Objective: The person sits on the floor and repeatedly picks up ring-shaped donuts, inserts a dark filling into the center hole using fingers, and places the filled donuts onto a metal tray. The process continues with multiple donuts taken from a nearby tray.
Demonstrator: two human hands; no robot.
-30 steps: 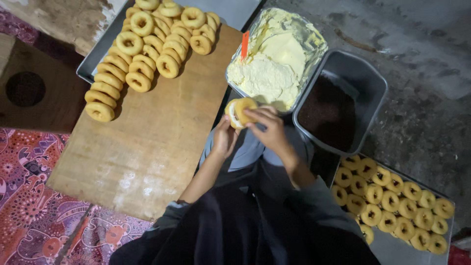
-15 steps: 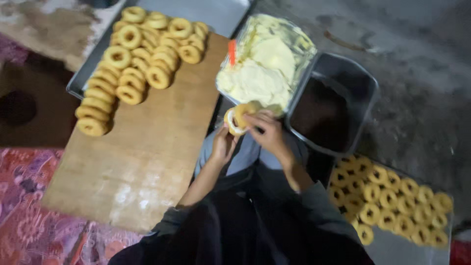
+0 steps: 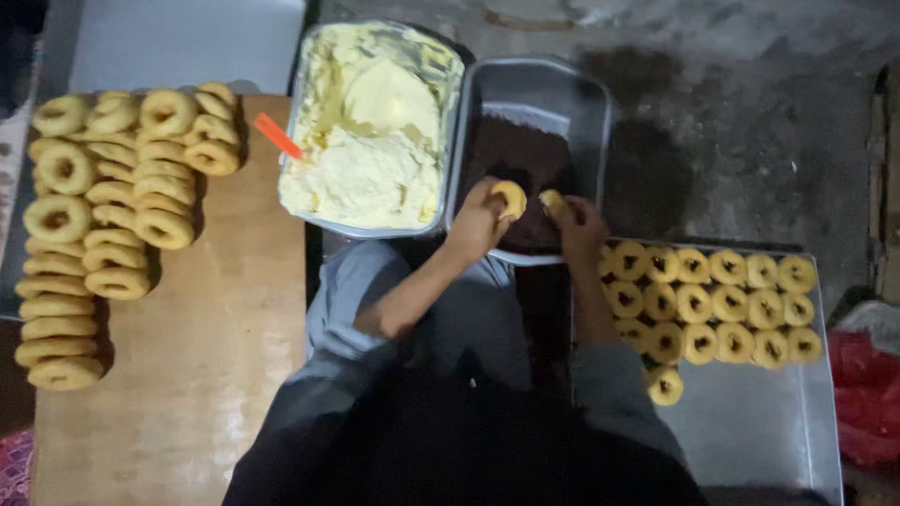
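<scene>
My left hand (image 3: 476,225) holds a small ring doughnut (image 3: 511,199) over a grey metal tray (image 3: 600,108) filled with dark brown crumbs (image 3: 525,155). My right hand (image 3: 581,225) is close beside it and pinches a small yellow piece (image 3: 551,201); I cannot tell whether that piece is part of the same doughnut. Both hands hover at the near edge of the dark tray. Just left of it stands a tray of pale yellow cream (image 3: 370,141) with an orange handle (image 3: 277,136) sticking out.
Plain ring doughnuts (image 3: 112,215) are stacked in rows on a wooden board (image 3: 206,375) at the left. A flat metal tray (image 3: 769,422) at the right holds rows of filled doughnuts (image 3: 712,300). A red bag (image 3: 867,394) lies at the far right. The floor is concrete.
Both hands have moved with the doughnut from in front of the cream tray rightwards to over the dark crumb tray. The view has shifted to the right.
</scene>
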